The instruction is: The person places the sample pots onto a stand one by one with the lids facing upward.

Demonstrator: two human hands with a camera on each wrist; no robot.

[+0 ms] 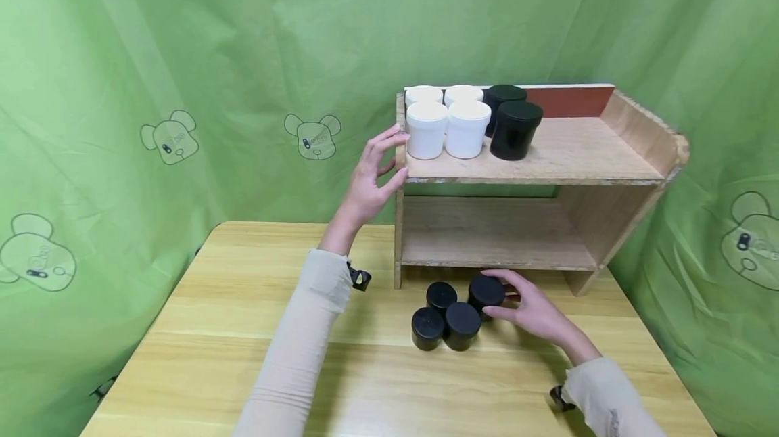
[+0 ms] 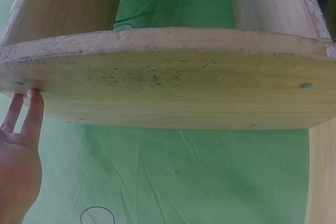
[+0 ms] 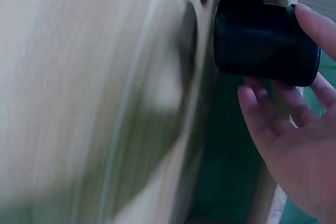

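Note:
My left hand (image 1: 368,180) rests on the left side panel (image 1: 399,220) of a wooden shelf, its fingers extended. In the left wrist view, two fingertips touch the panel's outer face. Below the shelf's front, my right hand (image 1: 532,308) grips a black lidded jar (image 1: 487,290) between thumb and fingers. The right wrist view shows the thumb at one side of this jar (image 3: 262,40) and fingers at the other. Close beside it on the table stand three more black jars, one at the back (image 1: 441,295), one in front (image 1: 462,326) and one to the left (image 1: 427,329).
On the top board (image 1: 596,146), several white jars (image 1: 427,131) stand at the left end. Two black jars (image 1: 516,131) are right of them. A lower board (image 1: 487,231) spans the shelf. The wooden table (image 1: 243,329) extends left and forward, with a green curtain (image 1: 243,51) behind.

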